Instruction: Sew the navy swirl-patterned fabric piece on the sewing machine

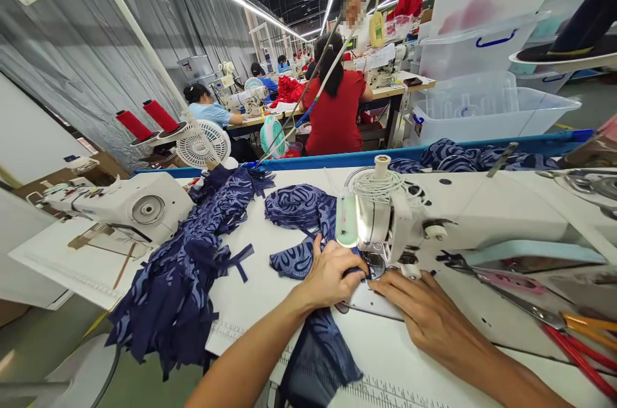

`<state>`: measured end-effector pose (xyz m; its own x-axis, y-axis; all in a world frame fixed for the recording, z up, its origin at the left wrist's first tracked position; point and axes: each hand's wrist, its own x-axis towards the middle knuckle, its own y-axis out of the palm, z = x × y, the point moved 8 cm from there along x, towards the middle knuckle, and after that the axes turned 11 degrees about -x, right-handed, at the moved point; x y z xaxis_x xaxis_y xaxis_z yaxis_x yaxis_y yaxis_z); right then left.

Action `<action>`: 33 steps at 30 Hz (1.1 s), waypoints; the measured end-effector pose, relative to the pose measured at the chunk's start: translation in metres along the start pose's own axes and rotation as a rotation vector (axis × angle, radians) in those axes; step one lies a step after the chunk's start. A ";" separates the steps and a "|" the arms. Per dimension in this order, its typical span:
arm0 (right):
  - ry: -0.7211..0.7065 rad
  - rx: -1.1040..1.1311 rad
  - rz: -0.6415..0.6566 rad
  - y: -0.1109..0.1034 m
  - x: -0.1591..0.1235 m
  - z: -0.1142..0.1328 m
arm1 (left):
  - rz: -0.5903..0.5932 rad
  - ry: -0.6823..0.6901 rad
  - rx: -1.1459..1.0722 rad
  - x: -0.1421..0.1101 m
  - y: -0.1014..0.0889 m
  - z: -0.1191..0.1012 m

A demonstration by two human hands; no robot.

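With the left hand (332, 272) pinching patterned navy fabric (332, 340) by the presser foot (375, 265) and the right hand's (417, 305) hold unclear, feeding is best steady, the cloth draping freely at the table's (414, 363) front edge

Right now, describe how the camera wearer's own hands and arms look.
The left hand and right hand are ungloved, with no watch or bracelet showing. The left forearm and right forearm are bare to the picture's edge, no sleeve in view.
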<state>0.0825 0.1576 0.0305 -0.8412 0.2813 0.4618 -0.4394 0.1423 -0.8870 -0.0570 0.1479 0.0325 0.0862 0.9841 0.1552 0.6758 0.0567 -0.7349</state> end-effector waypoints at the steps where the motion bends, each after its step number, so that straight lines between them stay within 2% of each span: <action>1: 0.003 0.009 0.005 -0.001 0.001 0.001 | -0.001 0.004 0.012 0.000 0.000 -0.001; 13: 0.034 0.065 0.031 -0.009 0.006 0.004 | -0.037 0.080 0.121 -0.006 0.000 -0.009; 21: 0.103 0.057 0.007 -0.002 0.000 -0.011 | -0.057 0.082 0.098 -0.005 -0.002 -0.010; 33: 0.062 0.090 0.119 0.004 0.009 -0.003 | -0.040 0.031 0.002 -0.004 -0.004 -0.007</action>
<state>0.0738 0.1640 0.0309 -0.8693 0.3495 0.3495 -0.3662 0.0194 -0.9303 -0.0555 0.1426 0.0393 0.0817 0.9753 0.2052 0.6781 0.0965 -0.7286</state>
